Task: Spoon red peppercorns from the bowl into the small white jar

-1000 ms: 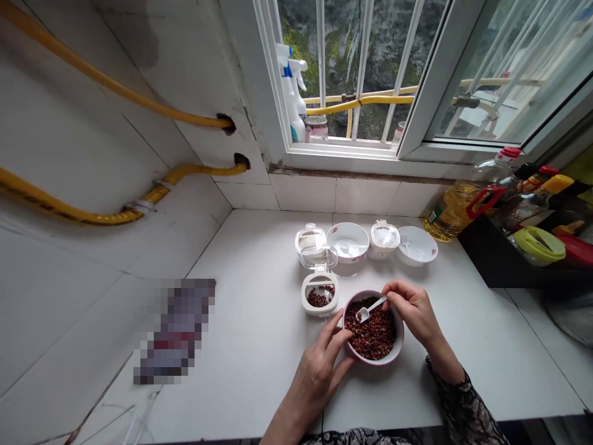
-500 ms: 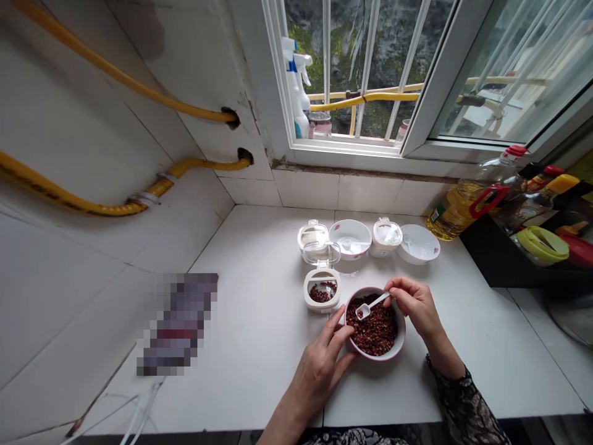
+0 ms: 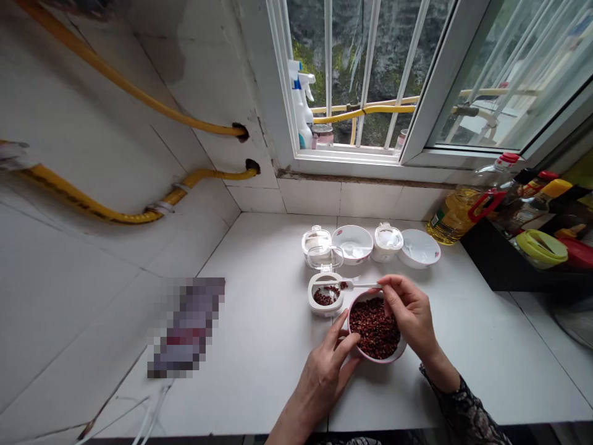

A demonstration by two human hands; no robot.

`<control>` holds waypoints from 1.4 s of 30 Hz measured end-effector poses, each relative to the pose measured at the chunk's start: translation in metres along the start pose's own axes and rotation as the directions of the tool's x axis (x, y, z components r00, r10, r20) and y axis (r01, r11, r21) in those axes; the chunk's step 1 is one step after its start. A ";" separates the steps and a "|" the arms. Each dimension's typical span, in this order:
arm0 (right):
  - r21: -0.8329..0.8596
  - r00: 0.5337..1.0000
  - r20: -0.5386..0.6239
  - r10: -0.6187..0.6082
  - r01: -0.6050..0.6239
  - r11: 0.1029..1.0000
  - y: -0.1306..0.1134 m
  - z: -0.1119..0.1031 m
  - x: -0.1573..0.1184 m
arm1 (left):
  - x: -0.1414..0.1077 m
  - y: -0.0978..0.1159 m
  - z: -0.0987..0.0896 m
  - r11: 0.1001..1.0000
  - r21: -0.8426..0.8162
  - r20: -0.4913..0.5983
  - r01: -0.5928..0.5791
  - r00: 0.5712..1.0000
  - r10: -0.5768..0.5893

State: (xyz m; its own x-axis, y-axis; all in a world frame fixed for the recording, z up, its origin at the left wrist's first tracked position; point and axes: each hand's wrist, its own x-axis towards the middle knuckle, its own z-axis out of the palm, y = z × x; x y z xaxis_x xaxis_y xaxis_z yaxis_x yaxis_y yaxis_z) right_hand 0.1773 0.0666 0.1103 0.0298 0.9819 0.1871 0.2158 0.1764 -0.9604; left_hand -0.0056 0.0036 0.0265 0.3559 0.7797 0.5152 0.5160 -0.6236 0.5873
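Your right hand (image 3: pixel 410 315) pinches the light, thin spoon (image 3: pixel 365 285) by its handle, fingertips together; your left hand (image 3: pixel 324 374) cups the bowl (image 3: pixel 377 359), fingers spread.

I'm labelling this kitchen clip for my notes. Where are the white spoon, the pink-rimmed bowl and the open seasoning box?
White spoon (image 3: pixel 362 285): head view, on the handle.
Pink-rimmed bowl (image 3: pixel 377 360): head view, on the rim.
Open seasoning box (image 3: pixel 325 311): head view, on the front wall.

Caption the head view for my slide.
Right hand holds a spoon over a small jar; left hand steadies a bowl of red spice.
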 end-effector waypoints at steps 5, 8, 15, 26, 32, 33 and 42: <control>-0.250 0.842 0.255 -0.475 0.532 0.809 0.002 0.014 -0.005 | 0.000 0.001 -0.001 0.999 -0.036 0.015 0.008 1.000 -0.007; -0.290 0.794 0.266 -0.546 0.606 0.741 0.001 0.005 -0.003 | 0.000 0.001 0.000 0.998 -0.047 0.028 0.034 0.999 -0.033; -0.450 0.935 0.104 -0.339 0.348 0.822 -0.003 -0.035 0.005 | 0.003 0.002 0.002 1.000 -0.001 0.017 0.015 1.000 -0.015; -0.230 0.988 0.126 0.084 -0.053 0.972 0.012 -0.023 0.007 | 0.001 0.001 0.002 1.000 0.006 0.016 -0.008 1.000 0.008; -0.187 0.993 0.042 0.113 -0.104 0.977 0.010 -0.029 0.008 | 0.000 0.002 0.002 1.000 0.022 0.031 0.006 0.999 -0.007; -0.199 0.994 0.039 0.105 -0.095 0.975 0.010 -0.028 0.008 | 0.000 0.002 0.002 1.000 0.026 0.030 0.004 1.000 -0.005; -0.202 0.994 0.040 0.106 -0.096 0.975 0.015 -0.029 0.009 | -0.001 0.000 0.005 1.000 0.014 0.019 0.003 1.000 -0.003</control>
State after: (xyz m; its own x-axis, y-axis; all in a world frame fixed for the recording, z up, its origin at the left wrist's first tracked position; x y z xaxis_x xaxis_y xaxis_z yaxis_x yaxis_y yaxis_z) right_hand 0.2089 0.0757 0.1031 0.0139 0.9970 0.0758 0.4043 0.0637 -0.9124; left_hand -0.0021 0.0032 0.0235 0.3692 0.7826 0.5012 0.5279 -0.6205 0.5799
